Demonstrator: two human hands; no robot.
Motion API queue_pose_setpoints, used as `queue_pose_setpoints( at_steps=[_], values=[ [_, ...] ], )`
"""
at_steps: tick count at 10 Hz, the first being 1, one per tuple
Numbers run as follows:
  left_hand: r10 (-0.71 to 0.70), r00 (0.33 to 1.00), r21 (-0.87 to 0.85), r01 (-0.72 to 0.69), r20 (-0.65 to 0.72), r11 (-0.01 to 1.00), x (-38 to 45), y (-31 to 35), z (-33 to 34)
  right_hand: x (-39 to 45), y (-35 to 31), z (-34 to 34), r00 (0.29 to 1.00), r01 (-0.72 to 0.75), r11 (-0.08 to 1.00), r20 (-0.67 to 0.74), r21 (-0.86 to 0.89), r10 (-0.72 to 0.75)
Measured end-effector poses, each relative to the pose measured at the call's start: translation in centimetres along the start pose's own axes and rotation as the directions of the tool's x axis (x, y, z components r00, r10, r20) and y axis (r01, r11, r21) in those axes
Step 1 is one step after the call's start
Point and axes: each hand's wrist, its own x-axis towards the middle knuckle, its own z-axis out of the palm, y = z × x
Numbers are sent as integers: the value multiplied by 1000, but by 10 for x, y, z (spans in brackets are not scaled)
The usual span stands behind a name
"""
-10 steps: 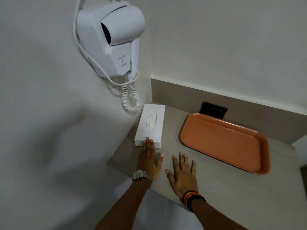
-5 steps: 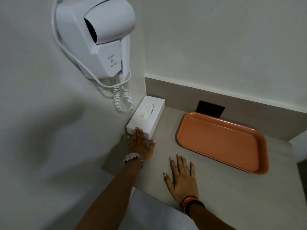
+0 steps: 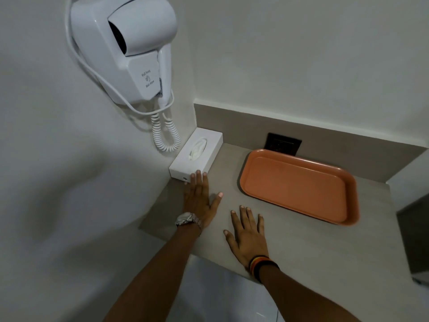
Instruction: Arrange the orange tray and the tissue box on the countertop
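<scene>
Hair dryer (image 3: pixel 130 54) cord over tissue box (image 3: pixel 197 154), perhaps touching; orange tray (image 3: pixel 299 189) apart.

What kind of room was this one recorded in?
Probably a hotel bathroom or vanity corner: a wall-mounted hair dryer with coiled cord, a tissue box and an orange tray on a small countertop.

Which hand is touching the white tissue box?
The left hand, the one with the silver watch. Its fingertips reach the near end of the tissue box. The right hand, wearing the striped wristband, lies flat on the countertop.
</scene>
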Motion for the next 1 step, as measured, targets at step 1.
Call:
queue_pose_setpoints(
  at_steps=[1],
  values=[
    [81,994,18,-80,-79,997,-10,27,-4,-14,2,-10,1000,20,996,11,84,-21]
  ],
)
